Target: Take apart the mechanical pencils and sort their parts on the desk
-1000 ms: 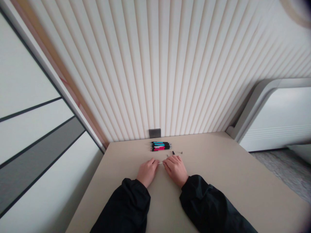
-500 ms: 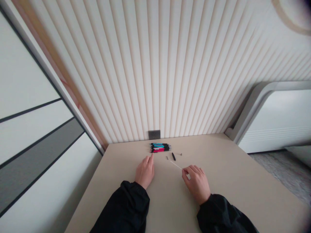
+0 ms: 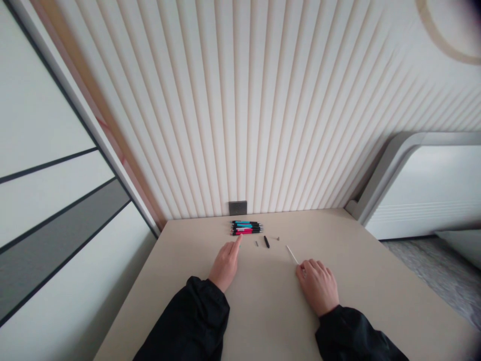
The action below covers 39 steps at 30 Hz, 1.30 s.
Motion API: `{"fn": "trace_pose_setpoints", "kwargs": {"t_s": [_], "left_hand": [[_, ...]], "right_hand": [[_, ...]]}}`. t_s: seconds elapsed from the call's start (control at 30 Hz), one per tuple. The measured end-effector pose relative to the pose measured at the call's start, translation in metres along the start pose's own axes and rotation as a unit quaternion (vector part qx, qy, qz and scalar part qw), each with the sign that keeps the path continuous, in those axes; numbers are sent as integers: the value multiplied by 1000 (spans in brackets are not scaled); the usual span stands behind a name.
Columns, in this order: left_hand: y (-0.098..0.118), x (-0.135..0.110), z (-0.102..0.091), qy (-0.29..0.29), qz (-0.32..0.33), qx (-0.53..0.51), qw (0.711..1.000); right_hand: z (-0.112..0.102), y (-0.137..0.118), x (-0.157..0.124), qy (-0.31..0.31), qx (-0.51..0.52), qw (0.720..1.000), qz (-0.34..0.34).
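Several pens [image 3: 246, 228] with teal, pink and black barrels lie side by side near the back edge of the beige table [image 3: 361, 291]. My left hand [image 3: 225, 263] rests on the table with its index finger stretched out, the tip just short of the nearest pink pen; it holds nothing. My right hand [image 3: 317, 287] lies further right, its fingers pinched on the near end of a thin white rod [image 3: 292, 254] that points away towards the wall. Between the hands lie a small black pen part [image 3: 266, 241] and two tiny grey bits [image 3: 256, 244].
A ribbed cream wall rises behind the table, with a grey socket plate [image 3: 238, 207] just above the pens. A white and grey unit [image 3: 424, 190] stands at the right. The table's left edge drops beside a panelled white and grey wall [image 3: 56, 210].
My hands were together at the middle, both on the white rod. My right hand has carried the rod away to the right, and my left hand has reached forward to the pens.
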<state>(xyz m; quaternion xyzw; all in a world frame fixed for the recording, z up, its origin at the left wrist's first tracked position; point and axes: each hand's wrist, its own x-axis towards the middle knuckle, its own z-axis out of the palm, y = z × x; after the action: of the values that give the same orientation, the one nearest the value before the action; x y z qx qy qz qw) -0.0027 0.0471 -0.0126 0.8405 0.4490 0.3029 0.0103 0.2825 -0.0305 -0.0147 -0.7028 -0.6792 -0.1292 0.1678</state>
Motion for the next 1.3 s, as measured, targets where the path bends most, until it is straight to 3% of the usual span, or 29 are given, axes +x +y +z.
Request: {"fn": "trace_pose_setpoints", "kwargs": {"t_s": [0.3, 0.4, 0.6, 0.73, 1.0, 1.3], "left_hand": [[5, 0, -3, 14, 1, -9, 1000], [5, 0, -5, 19, -11, -4, 1000], [2, 0, -6, 30, -23, -10, 999], [-3, -2, -2, 34, -37, -22, 998], [-5, -3, -1, 72, -99, -96, 988], [-2, -3, -5, 71, -101, -111, 986]], "right_hand": [[1, -7, 4, 24, 37, 999, -21], [-2, -32, 6, 15, 55, 997, -59], [5, -107, 28, -31, 83, 988, -129], [16, -136, 49, -56, 90, 987, -118], [26, -140, 58, -74, 104, 984, -126], [27, -139, 55, -71, 116, 981, -141]]}}
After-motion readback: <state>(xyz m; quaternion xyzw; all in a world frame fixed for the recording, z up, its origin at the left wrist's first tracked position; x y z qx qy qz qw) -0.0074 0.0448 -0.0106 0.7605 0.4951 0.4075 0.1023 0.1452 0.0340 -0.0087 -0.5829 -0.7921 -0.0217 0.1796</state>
